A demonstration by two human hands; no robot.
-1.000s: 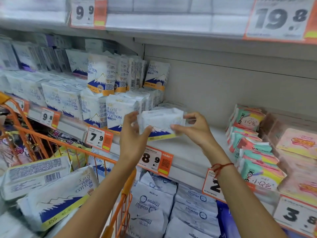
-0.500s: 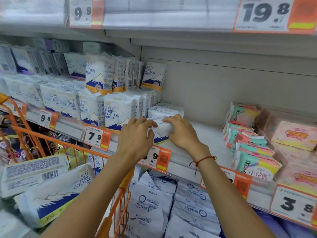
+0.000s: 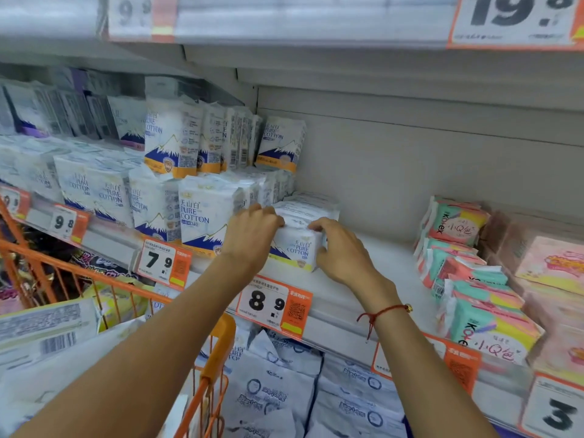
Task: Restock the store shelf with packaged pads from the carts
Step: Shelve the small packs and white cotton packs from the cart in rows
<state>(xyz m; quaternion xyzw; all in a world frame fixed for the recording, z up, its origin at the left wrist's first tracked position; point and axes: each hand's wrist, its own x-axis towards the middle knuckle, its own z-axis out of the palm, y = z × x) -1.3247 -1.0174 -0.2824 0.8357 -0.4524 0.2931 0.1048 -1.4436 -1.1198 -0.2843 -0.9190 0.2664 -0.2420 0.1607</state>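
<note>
Restock partway along: shelf taking packs, cart holding more.
Left hand and right hand are clasping a pad pack between them at the shelf's front edge; bare shelf waiting right of the grip.

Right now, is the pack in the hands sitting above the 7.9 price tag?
No, the pack held by the left hand and right hand sits above the 8.9 price tag.

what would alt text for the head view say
Two hands, left hand and right hand, grip a white pure cotton pad pack on a store shelf above an 8.9 price tag. An orange cart stands lower left.
</note>
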